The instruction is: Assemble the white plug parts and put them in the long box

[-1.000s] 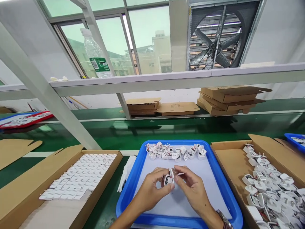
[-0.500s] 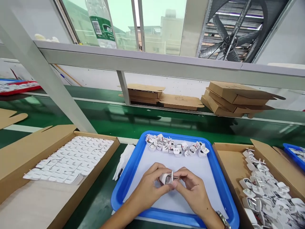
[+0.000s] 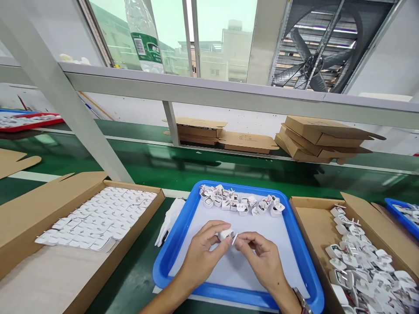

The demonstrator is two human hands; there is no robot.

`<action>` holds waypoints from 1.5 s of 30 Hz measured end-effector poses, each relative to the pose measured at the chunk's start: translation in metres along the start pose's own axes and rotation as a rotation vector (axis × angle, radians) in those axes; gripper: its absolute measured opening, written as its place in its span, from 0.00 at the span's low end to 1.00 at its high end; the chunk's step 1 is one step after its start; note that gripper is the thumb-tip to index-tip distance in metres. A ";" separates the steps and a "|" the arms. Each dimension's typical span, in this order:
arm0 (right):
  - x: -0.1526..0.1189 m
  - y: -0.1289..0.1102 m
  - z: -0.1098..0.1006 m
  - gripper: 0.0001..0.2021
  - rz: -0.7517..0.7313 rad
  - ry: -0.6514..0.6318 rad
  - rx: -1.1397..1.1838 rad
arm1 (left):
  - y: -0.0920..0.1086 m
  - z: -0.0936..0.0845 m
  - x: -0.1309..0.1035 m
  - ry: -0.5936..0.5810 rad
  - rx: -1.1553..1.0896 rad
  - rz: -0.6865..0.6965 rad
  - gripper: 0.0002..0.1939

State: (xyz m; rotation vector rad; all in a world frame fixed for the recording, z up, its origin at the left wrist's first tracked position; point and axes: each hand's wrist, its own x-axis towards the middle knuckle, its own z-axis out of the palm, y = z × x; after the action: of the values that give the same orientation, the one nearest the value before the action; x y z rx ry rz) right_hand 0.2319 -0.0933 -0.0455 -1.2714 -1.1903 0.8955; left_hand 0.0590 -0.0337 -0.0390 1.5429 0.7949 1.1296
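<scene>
Bare hands at work here: the left hand [image 3: 204, 250] is curled in, thumb and fingers closed around a small white plastic housing [image 3: 225, 234], and the right hand [image 3: 262, 257] has a thin white plastic plate [image 3: 235, 239] pinched between thumb and fingertip, its other fingers loosely bent. Housing and plate sit right next to each other; can't tell if they actually touch. Both are held up over the middle of a blue plastic tray with rounded corners [image 3: 172, 244], lined with a flat white sheet [image 3: 225, 272].

Call the tray a clock, 12 at the far side. Up at 12, just inside the rim, there's a loose row of little white plastic casings with reddish wires [image 3: 225, 203]. Right outside the rim at about 10 is a crumpled white glove-like cloth [image 3: 172, 218] lying on the shiny green table [image 3: 137, 248].

Over at 9 to 10 is a brown open cardboard box [image 3: 88, 298], with neat rows of flat-topped white plastic pieces [image 3: 108, 213] toward its far end. Around 3 sits another open brown carton [image 3: 304, 213], holding a messy heap of white plug-like parts [image 3: 363, 261], prongs poking out at all angles.
</scene>
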 end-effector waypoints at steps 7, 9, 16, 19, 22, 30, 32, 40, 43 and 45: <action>0.001 0.004 0.000 0.07 -0.195 0.065 -0.105 | 0.001 -0.004 0.002 -0.081 0.102 0.055 0.13; 0.002 0.002 -0.001 0.10 -0.228 0.068 -0.116 | 0.000 -0.002 0.001 -0.089 0.077 0.064 0.12; -0.002 0.002 0.001 0.08 -0.244 -0.061 -0.013 | -0.007 -0.001 0.000 -0.050 -0.034 0.061 0.10; -0.002 0.004 0.001 0.14 -0.364 -0.159 -0.069 | -0.007 -0.004 -0.002 -0.029 -0.056 0.029 0.07; -0.002 0.007 0.001 0.17 -0.471 -0.155 -0.106 | -0.005 -0.008 -0.003 -0.045 -0.073 -0.029 0.04; 0.000 0.008 0.000 0.15 -0.467 -0.083 -0.176 | 0.006 -0.024 0.004 -0.263 -0.205 -0.248 0.17; 0.000 0.008 -0.001 0.15 -0.482 -0.066 -0.186 | 0.007 -0.027 0.005 -0.253 -0.218 -0.241 0.17; -0.004 0.013 0.000 0.17 -0.596 -0.086 -0.288 | 0.003 -0.024 0.001 -0.272 0.003 -0.109 0.20; -0.006 0.012 0.001 0.17 -0.610 -0.144 -0.296 | 0.002 -0.025 0.000 -0.325 -0.077 -0.143 0.17; -0.006 0.010 0.001 0.16 -0.572 -0.188 -0.278 | 0.000 -0.027 0.000 -0.310 -0.109 -0.149 0.14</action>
State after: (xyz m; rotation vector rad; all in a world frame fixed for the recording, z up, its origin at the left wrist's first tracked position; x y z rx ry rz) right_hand 0.2306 -0.0975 -0.0559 -0.9828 -1.7587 0.4402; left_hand 0.0338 -0.0246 -0.0376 1.4942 0.6158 0.7872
